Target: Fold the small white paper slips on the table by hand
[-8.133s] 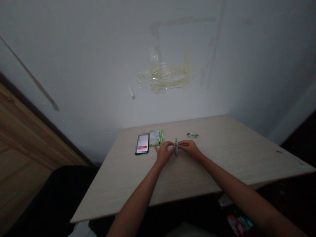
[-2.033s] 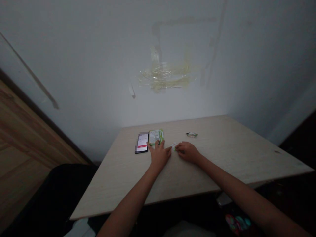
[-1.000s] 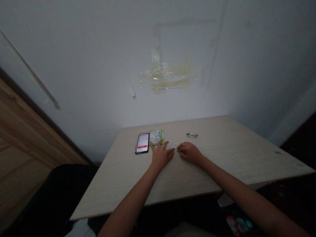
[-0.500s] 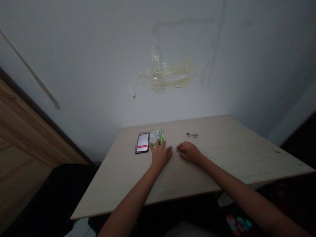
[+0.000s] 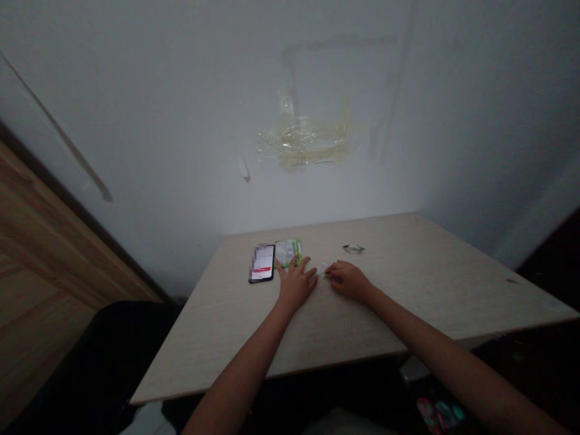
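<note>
Left hand (image 5: 295,283) flat on the table (image 5: 408,290), fingers spread; right hand (image 5: 348,280) curled, fingertips pinching a small white piece (image 5: 321,269) lying between both hands, right nearer; green packet (image 5: 287,252) just beyond left; phone (image 5: 261,263) further left.

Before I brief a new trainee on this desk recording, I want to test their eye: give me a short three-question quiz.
1. True or false: the phone lies left of the green packet.
2. What lies between the left hand and the right hand?
A. a pen
B. a small pale piece
C. a cup
3. What small thing lies alone on the table, beyond the right hand?

Key: 1 true. 2 B. 3 a small wrapper.
</note>
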Tool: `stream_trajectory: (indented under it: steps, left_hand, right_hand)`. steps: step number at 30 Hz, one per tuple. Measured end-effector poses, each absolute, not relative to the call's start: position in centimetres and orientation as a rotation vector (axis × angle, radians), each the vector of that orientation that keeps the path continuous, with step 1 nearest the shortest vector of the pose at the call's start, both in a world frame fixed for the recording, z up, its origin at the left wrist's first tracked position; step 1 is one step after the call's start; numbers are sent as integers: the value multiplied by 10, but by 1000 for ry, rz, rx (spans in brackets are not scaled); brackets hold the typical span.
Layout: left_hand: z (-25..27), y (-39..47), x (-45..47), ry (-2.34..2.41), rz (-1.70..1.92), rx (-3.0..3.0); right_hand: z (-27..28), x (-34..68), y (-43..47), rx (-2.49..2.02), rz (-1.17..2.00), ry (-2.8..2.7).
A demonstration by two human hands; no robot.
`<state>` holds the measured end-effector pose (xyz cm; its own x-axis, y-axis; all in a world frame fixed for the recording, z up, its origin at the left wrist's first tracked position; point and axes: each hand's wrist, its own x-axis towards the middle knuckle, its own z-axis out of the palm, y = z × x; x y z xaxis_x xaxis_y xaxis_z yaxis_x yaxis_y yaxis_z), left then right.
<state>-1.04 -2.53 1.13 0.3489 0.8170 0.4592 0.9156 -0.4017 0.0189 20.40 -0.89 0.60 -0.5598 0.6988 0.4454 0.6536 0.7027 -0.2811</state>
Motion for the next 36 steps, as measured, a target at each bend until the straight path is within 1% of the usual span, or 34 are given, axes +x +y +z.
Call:
stream_trajectory:
  steps: [5, 14, 19, 22, 28, 36]
  left_hand:
    - [11, -20, -11, -1593, -550, -2398]
    - [17, 10, 0, -1497, -513, -2461]
    - [9, 12, 0, -1526, -524, -2474]
    - [5, 9, -1, -1631, -562, -2435]
    - [7, 7, -2, -1691, -585, -2429]
    - [5, -1, 5, -1756, -611, -2377]
  right_hand:
    - [3, 205, -7, -1026, 153, -2368]
    - [-1, 207, -3, -999, 170, -2365]
    - [-5, 208, -3, -1014, 186, -2331]
    - [-8, 208, -1, -993, 240, -2297]
    - [-9, 210, 4, -1001, 365, -2235]
    - [-10, 211, 11, -1186, 182, -2224]
